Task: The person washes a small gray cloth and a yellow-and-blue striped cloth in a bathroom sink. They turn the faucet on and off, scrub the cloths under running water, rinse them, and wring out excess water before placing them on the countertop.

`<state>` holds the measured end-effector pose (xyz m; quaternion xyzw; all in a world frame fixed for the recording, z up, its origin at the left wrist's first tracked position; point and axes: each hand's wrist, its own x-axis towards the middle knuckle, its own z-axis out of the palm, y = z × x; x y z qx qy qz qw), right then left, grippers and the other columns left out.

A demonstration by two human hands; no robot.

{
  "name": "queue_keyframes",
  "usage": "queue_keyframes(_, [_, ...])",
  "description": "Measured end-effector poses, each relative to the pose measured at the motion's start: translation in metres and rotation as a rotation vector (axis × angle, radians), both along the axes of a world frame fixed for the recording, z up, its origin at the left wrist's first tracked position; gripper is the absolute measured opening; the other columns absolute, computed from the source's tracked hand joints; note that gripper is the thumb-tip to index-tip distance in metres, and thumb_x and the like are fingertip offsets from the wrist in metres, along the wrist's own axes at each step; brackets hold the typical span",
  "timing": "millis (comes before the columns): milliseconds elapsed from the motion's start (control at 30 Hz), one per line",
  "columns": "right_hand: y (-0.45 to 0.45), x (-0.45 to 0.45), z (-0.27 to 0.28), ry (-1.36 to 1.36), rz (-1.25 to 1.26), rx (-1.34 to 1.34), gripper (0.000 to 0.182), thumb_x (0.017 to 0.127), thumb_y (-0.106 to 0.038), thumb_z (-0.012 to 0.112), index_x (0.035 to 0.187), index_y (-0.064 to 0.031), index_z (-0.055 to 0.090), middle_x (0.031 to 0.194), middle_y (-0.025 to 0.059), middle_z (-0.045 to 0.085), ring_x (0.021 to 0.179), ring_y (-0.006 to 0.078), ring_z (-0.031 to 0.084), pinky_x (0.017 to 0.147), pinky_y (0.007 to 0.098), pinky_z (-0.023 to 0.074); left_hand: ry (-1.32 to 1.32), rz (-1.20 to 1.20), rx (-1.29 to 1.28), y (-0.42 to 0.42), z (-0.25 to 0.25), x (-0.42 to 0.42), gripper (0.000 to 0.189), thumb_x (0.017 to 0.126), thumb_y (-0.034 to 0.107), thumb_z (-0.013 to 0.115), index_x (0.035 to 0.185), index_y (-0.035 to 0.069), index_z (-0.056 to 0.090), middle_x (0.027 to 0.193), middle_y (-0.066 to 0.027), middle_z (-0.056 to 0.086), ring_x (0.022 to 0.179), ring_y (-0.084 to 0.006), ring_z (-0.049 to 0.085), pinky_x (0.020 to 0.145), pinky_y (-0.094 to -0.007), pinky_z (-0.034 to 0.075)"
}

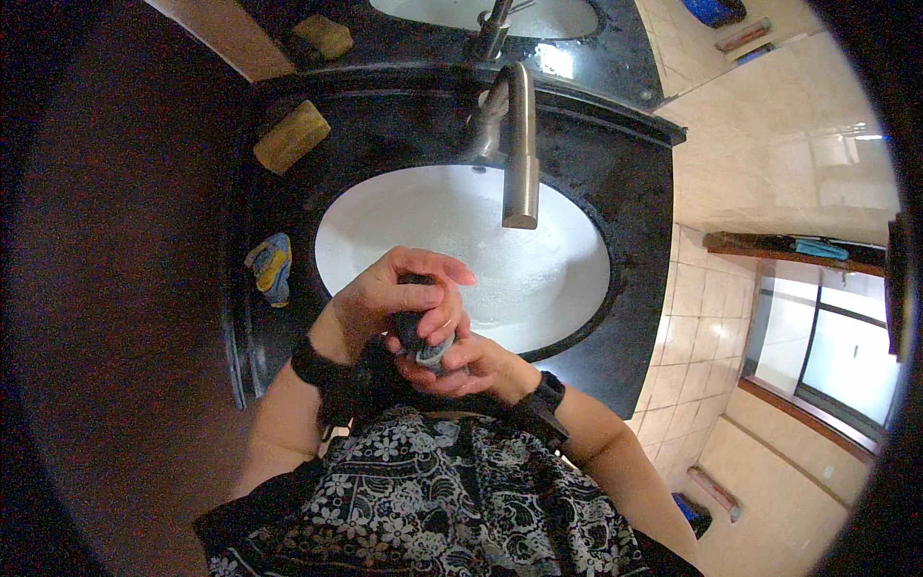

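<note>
Both hands are together over the near rim of a white oval washbasin point(404, 209). A small dark object point(413, 328) with a pale, round end is held between them; its kind cannot be told. My left hand point(404, 292) grips its upper part, the fingers curled over it. Lower down, my right hand point(454, 364) holds it near the pale end. The fingers hide much of the object. A brushed-metal faucet point(520, 159) arches over the basin beyond the hands, and no stream of water can be made out below its spout.
The basin is set in a black stone counter point(634, 245). On its left part lie a yellowish block, perhaps a sponge point(292, 137), and a crumpled blue and yellow cloth point(270, 268). A mirror point(433, 50) stands behind the counter; a tiled wall point(692, 339) is at the right.
</note>
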<state>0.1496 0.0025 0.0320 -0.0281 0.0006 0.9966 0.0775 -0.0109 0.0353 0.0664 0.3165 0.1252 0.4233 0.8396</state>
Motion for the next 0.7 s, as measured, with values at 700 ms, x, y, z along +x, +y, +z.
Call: queue_keyframes(700, [-0.010, -0.021, -0.031, -0.923, -0.287, 1.171, 0.024, 0.061, -0.012, 0.071, 0.079, -0.0015, 0.059, 0.078, 0.0110, 0.064, 0.079, 0.0247, 0.063, 0.068, 0.0347, 0.0503, 0.955, 0.343, 0.177, -0.033, -0.011, 0.021, 0.025, 0.088, 0.004, 0.035, 0.100, 0.001, 0.057, 0.049, 0.0039, 0.039, 0.043, -0.0039, 0.035, 0.041, -0.0209, 0.030])
